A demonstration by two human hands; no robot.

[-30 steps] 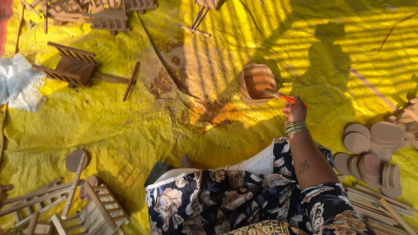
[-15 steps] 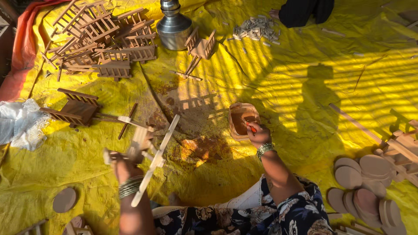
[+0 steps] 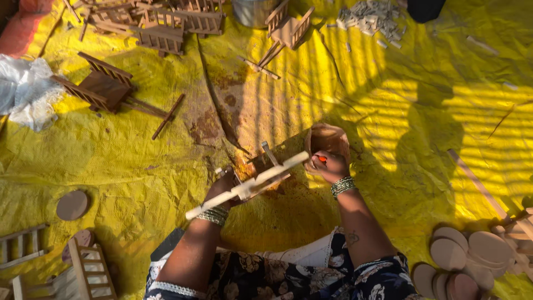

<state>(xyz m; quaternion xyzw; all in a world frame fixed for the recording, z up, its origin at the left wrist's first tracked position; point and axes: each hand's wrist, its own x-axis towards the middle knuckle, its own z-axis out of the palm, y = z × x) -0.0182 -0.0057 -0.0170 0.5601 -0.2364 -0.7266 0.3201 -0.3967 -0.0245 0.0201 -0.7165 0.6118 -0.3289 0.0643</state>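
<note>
Wooden stick assembly (image 3: 247,186), pale, one piece: you hold it in your left hand (image 3: 225,186) just above the yellow tarp (image 3: 388,111), in front of your knees. Long axis runs diagonal, low end toward lower left, high end toward upper right, tip ending just beside your right hand (image 3: 327,165). Short cross pieces stick off it near the middle; exact count is lost in shadow.

Left hand: fingers curled shut around the middle of the assembly. Right hand: fingers pressed together, pinching a small orange-red tool (image 3: 322,159), and sitting at the rim of one small clay bowl (image 3: 326,139), touching or just over it. Can't tell how the tool ends. Bangles on both wrists.

Counts elsewhere:
- Dark brown miniature cart (image 3: 102,86): one, upper left, tilted, shafts pointing right.
- Loose dark stick (image 3: 168,115): one, just right of the cart.
- Pale miniature cart (image 3: 287,28): one, top centre, shafts pointing down-left.
- Pile of brown railed frames (image 3: 161,25): several, top left, overlapping, not countable.
- Metal pot (image 3: 252,11): one, top edge, cropped.
- Heap of small pale wood blocks (image 3: 372,15): many, top right.
- Round wooden discs: stack (image 3: 472,255) of roughly eight at lower right, overlapping; one single disc (image 3: 72,204) at left, another partly hidden below it.
- Pale ladder-like frames (image 3: 89,266): at least two, lower left corner.
- White plastic sheet (image 3: 25,91): one, crumpled, left edge.
</note>
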